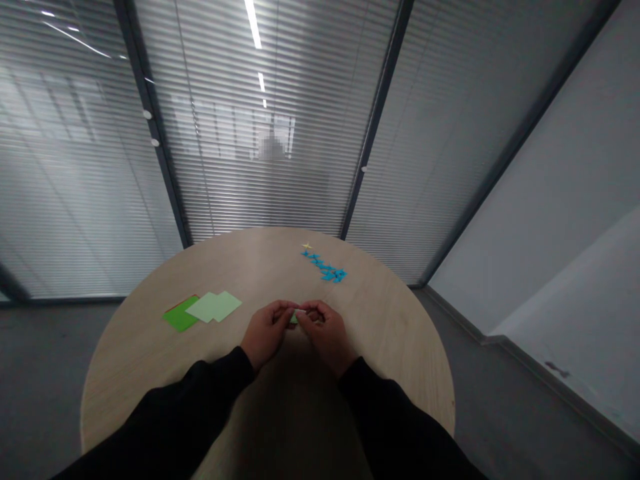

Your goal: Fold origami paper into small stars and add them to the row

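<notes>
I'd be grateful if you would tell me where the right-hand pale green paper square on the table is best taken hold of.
Pinch the pale green paper square at its free right corner, coming from the right, the side nearest the left hand. It lies flat on the round wooden table, so that corner needs lifting first. Its other side overlaps a second pale green paper square, and the right corner stays clear of it.

An office, most likely a meeting room. Straight ahead beyond the fingers (283, 308), a glass partition (265, 180) with built-in slatted blinds and dark metal frames. Directly beneath the fingers, a round wood-veneer table (150, 353). Off to the right of the fingers, a plain grey wall (530, 200). Well below them, grey flooring (45, 380). High above them, ceiling strip lights (253, 23) reflected in the glass.
</notes>
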{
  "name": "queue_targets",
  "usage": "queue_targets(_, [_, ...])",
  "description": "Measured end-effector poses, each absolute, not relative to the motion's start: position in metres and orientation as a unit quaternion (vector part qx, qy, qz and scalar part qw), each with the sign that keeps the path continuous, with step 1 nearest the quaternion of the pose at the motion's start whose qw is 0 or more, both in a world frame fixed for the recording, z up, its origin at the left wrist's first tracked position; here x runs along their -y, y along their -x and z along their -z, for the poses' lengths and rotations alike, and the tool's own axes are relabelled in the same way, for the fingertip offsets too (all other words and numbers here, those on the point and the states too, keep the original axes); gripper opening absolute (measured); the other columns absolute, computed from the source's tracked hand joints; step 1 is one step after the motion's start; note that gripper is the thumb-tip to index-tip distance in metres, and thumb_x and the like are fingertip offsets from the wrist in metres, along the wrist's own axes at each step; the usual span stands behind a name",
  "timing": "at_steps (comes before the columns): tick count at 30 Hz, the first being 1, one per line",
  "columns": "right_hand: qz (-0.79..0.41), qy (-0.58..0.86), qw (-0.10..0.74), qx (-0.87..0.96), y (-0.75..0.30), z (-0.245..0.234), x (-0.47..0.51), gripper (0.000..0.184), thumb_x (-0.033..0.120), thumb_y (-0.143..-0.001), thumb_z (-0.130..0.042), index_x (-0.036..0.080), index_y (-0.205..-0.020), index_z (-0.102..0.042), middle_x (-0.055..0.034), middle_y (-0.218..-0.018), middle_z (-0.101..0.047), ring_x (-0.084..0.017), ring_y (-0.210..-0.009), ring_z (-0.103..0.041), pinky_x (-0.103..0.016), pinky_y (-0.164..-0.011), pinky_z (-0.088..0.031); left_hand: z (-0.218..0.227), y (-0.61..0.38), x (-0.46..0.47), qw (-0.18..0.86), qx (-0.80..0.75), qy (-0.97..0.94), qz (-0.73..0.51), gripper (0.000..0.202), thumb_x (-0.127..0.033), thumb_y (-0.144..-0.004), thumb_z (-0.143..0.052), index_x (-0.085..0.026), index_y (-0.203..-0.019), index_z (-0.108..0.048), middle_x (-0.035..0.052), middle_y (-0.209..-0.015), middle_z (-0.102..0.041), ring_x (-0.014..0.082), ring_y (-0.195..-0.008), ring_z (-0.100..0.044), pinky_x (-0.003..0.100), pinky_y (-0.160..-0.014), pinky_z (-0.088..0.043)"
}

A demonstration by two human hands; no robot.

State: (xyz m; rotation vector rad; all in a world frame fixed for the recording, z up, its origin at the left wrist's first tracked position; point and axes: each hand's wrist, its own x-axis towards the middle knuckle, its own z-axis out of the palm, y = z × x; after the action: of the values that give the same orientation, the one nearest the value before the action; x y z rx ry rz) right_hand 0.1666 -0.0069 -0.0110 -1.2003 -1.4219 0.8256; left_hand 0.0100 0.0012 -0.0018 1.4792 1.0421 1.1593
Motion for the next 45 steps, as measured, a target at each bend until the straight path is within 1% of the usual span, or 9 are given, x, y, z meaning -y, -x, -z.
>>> queue_targets(6, [-0.346,0.496,0.529,0.595,-0.167,0.013,0.006,0.022,0.039,-0.084,-0.067,0.018,-0.088,-0.07,-0.0027,-0.071,-0.067,-0.015,-0.064,-0.061,-0.025,-0.058,-0.048,0.001,-0.009,-0.001,0.356,-0.477,-0.658,-0.461,0.027,-0.038,-0.09,-0.056,-0.017,-0.098,-0.071,0.0058,-0.075,-0.074,0.0215,-0.071,-0.07,0.033,-0.068,-0.052])
queue_targets(10, [-0.377,0.49,0.544,0.567,-0.166,0.012,0.005,0.022,0.039,-0.082,-0.068,0.017,-0.085,-0.067,-0.0014,-0.067,-0.065,-0.015,-0.061,-0.06,-0.025,-0.056,-0.047,0.005,-0.011,-0.003,0.409,-0.456,-0.635,-0.471,0.034,-0.042,-0.089,-0.057,-0.015,-0.106,-0.069,0.0073,-0.079,-0.075,0.0211,-0.073,-0.07,0.033,-0.069,-0.053])
queue_targets(13, [-0.402,0.482,0.552,0.548,-0.166,0.012,0.005,0.022,0.039,-0.081,-0.068,0.017,-0.085,-0.066,-0.0003,-0.065,-0.064,-0.014,-0.058,-0.058,-0.025,-0.054,-0.045,0.007,-0.011,-0.004,0.452,-0.448,-0.625,-0.452,0.036,-0.047,-0.088,-0.06,-0.014,-0.096,-0.071,0.0077,-0.078,-0.074,0.0211,-0.072,-0.07,0.033,-0.069,-0.053])
queue_targets(21, [-0.394,0.485,0.536,0.568,-0.167,0.01,0.007,0.023,0.039,-0.081,-0.07,0.017,-0.088,-0.069,-0.0036,-0.075,-0.069,-0.016,-0.065,-0.062,-0.027,-0.06,-0.049,0.004,-0.008,-0.001,0.394,-0.447,-0.668,-0.445,0.035,-0.048,-0.091,-0.056,-0.016,-0.087,-0.071,0.0056,-0.072,-0.071,0.0198,-0.069,-0.065,0.031,-0.068,-0.048])
queue_targets(27, [-0.441,0.476,0.535,0.541,-0.168,0.009,0.006,0.027,0.044,-0.08,-0.071,0.017,-0.085,-0.067,-0.0011,-0.069,-0.064,-0.014,-0.06,-0.058,-0.026,-0.056,-0.046,0.002,-0.011,-0.001,0.444,-0.433,-0.644,-0.447,0.038,-0.052,-0.087,-0.059,-0.016,-0.084,-0.069,0.0053,-0.07,-0.069,0.0191,-0.067,-0.064,0.031,-0.067,-0.05])
queue_targets(33, [-0.472,0.426,0.508,0.581,-0.176,0.006,0.002,0.038,0.037,-0.076,-0.077,0.019,-0.107,-0.065,-0.0001,-0.077,-0.065,-0.013,-0.063,-0.058,-0.026,-0.06,-0.046,0.005,-0.009,-0.003,0.514,-0.43,-0.577,-0.466,0.039,-0.054,-0.083,-0.065,-0.014,-0.085,-0.068,0.0054,-0.072,-0.07,0.0178,-0.067,-0.066,0.031,-0.069,-0.051])
queue_targets(37, [-0.42,0.408,0.478,0.654,-0.184,0.002,0.002,0.041,0.029,-0.077,-0.076,0.021,-0.116,-0.064,-0.0009,-0.085,-0.065,-0.015,-0.072,-0.062,-0.027,-0.065,-0.049,0.008,-0.007,-0.005,0.537,-0.414,-0.569,-0.466,0.042,-0.055,-0.083,-0.065,-0.014,-0.087,-0.068,0.0049,-0.07,-0.07,0.0172,-0.065,-0.066,0.03,-0.068,-0.05])
queue_targets(42, [-0.281,0.347,0.428,0.786,-0.198,-0.004,-0.001,0.013,0.029,-0.084,-0.072,0.023,-0.095,-0.072,-0.0044,-0.102,-0.063,-0.014,-0.074,-0.06,-0.028,-0.066,-0.05,0.008,-0.007,-0.004,0.521,-0.41,-0.615,-0.427,0.041,-0.056,-0.085,-0.063,-0.015,-0.086,-0.066,0.0033,-0.064,-0.068,0.016,-0.058,-0.063,0.028,-0.06,-0.047])
queue_targets(45, [-0.247,0.345,0.401,0.812,-0.203,-0.007,-0.002,0.011,0.033,-0.088,-0.069,0.023,-0.087,-0.072,-0.0048,-0.101,-0.064,-0.015,-0.076,-0.06,-0.029,-0.068,-0.051,0.005,-0.008,-0.002,0.514,-0.401,-0.64,-0.407,0.041,-0.056,-0.086,-0.06,-0.016,-0.084,-0.065,0.0024,-0.063,-0.067,0.0156,-0.057,-0.062,0.027,-0.058,-0.047])
